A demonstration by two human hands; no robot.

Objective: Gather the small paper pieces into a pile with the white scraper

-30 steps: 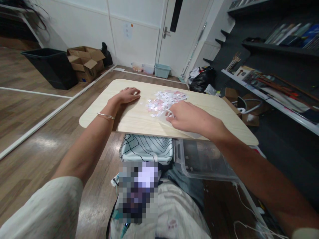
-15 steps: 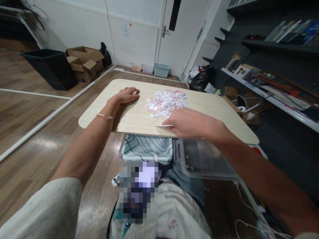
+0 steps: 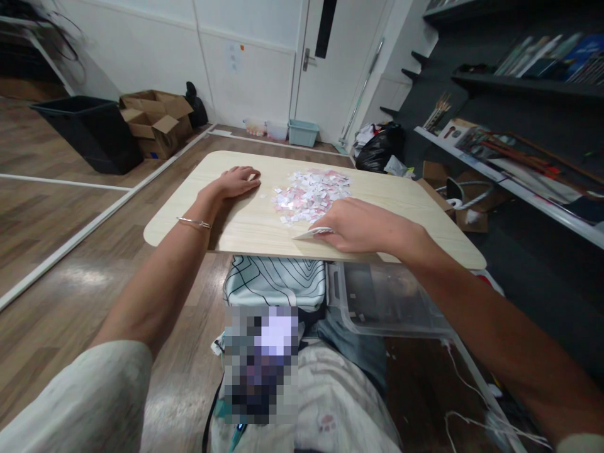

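A heap of small white and pink paper bits (image 3: 312,194) lies on a light wooden table (image 3: 250,223). My left hand (image 3: 237,181) rests flat on the tabletop, fingers stretched, just left of the heap. My right hand (image 3: 355,226) is closed on a thin clear plastic sheet (image 3: 309,233) at the table's near edge, right below the heap. A bracelet circles my left wrist.
A clear plastic bin (image 3: 387,302) and a patterned cushion (image 3: 276,282) sit under the table. Cardboard boxes (image 3: 155,123) and a black bin (image 3: 82,129) stand far left. A black bag (image 3: 380,148) lies by the door. Shelves (image 3: 519,170) run along the right.
My right hand drew back from the heap toward the table's near edge with the plastic sheet. My left hand stayed flat in place.
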